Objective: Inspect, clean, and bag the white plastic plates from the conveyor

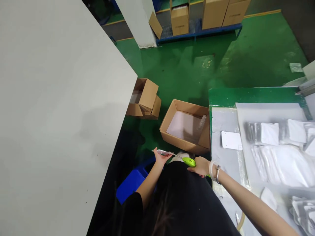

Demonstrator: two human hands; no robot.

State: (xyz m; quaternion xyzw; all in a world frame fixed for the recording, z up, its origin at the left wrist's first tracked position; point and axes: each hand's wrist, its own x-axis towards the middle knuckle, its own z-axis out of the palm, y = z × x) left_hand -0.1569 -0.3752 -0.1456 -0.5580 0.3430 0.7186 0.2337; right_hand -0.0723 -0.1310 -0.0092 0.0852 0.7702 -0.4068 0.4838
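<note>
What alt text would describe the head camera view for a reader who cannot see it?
The right hand grips the lime-green handle of a slim tool, whose far end the left hand pinches. An open cardboard box sits on the green floor beside a green-edged bench holding white squares.

Left hand (161,158), right hand (199,166) hold green-handled tool (189,161).

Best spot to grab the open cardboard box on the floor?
Grip the top edges of the cardboard box from above, with hands on the left and far sides. The open top leaves those edges bare, and the right end sits close to the bench, so there's little room there.
</note>
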